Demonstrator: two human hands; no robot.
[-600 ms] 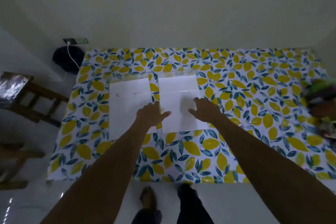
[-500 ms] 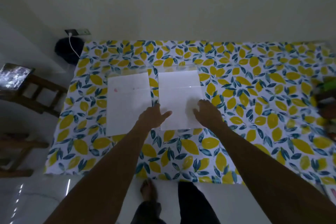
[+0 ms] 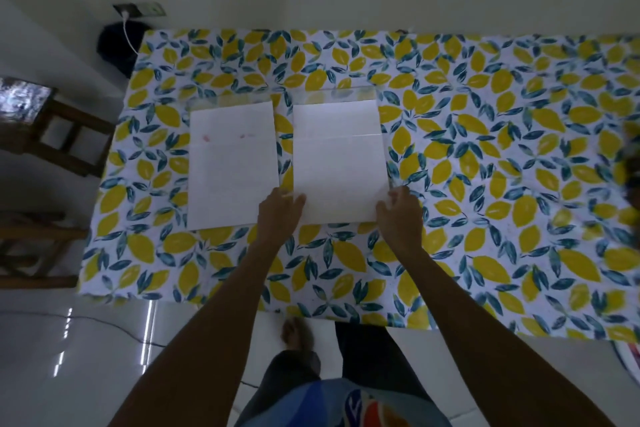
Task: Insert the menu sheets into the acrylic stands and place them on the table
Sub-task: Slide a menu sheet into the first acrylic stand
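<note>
Two white menu sheets lie flat on the lemon-print table (image 3: 485, 184), each in a clear acrylic stand whose edge shows beyond the sheet's far end. The left sheet (image 3: 232, 163) and its stand (image 3: 228, 101) are untouched. My hands are on the right sheet (image 3: 337, 163) in its stand (image 3: 341, 94). My left hand (image 3: 278, 211) is at its near left corner with the thumb on the paper. My right hand (image 3: 400, 215) curls its fingers around the near right corner.
Wooden chairs (image 3: 65, 139) stand off the table's left side. A dark bag (image 3: 116, 45) with a white cable sits below a wall socket (image 3: 138, 9) at the back left. Blurred objects (image 3: 632, 166) lie at the table's right edge. The table's near edge (image 3: 242, 307) is just ahead of my feet.
Both hands have slid back from the middle of the right sheet to its two near corners, spreading wider apart. The sheets have stayed in place.
</note>
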